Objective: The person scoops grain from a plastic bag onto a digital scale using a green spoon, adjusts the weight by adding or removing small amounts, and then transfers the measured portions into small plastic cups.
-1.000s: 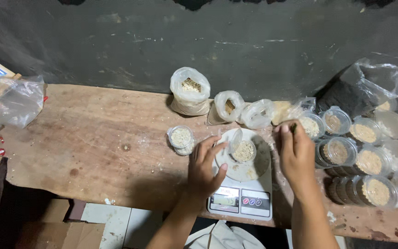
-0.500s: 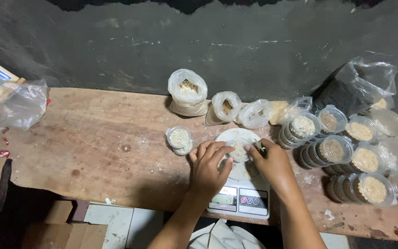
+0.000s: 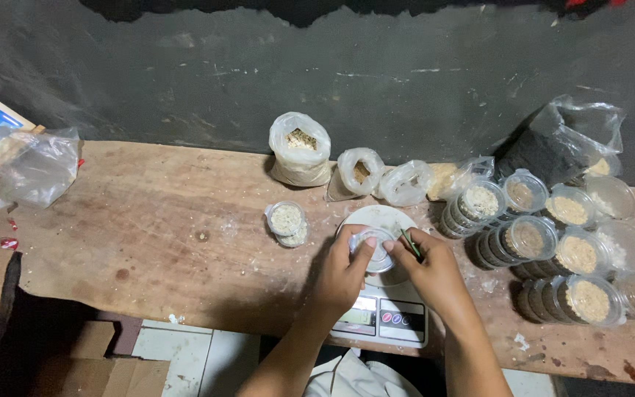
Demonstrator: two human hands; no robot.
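— What sits at the worktop's [image 3: 148, 228] near edge?
— A kitchen scale [image 3: 384, 312], right of the middle; on its platform a small lidded cup [image 3: 373, 250], held between the left hand [image 3: 343, 276] and the right hand [image 3: 428, 268]; the right hand also has a thin stick [image 3: 409, 242] between its fingers.
— And to the left?
— Two small filled cups [image 3: 288, 223] just left of the scale; a crumpled plastic bag [image 3: 34, 169] at the far left corner.
— Behind the scale?
— Three open bags of grain [image 3: 347, 165] along the back edge, by the wall [image 3: 332, 66].
— On the right?
— Stacks of lidded cups [image 3: 560, 254] filling the right end; a large bag [image 3: 564, 140] behind them.
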